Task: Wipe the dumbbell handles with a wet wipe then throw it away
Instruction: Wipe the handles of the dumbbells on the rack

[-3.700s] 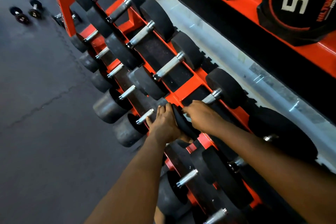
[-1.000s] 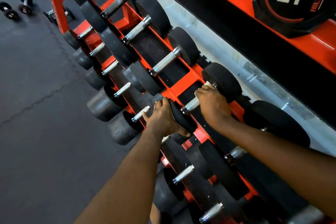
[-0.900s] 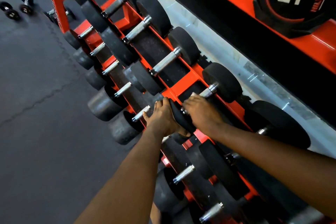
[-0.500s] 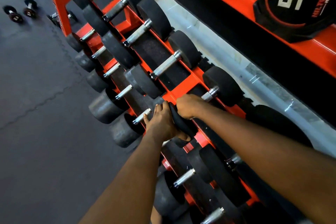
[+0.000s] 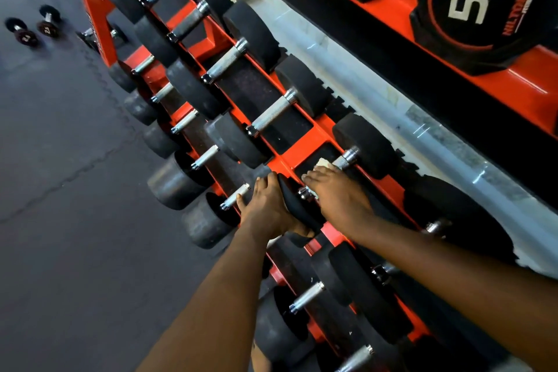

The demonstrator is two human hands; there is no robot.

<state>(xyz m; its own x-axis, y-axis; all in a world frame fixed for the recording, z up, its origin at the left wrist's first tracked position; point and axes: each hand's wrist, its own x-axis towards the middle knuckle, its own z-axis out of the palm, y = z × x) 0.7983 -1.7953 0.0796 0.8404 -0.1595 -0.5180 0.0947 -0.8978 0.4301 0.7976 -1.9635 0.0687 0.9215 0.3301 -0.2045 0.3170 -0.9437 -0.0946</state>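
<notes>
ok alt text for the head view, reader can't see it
Seen from above, a person's right hand wraps a white wet wipe around a dumbbell handle on an orange rack, while the left hand grips that dumbbell's near head. More black dumbbells fill the rack's rows.

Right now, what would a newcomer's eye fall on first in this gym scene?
A long orange rack loaded with black dumbbells runs diagonally across the middle. At its centre, the right hand holds a white wipe round one steel handle, while the left hand grips that dumbbell's near head. At top right, a black plate bears a big white 5.
</notes>
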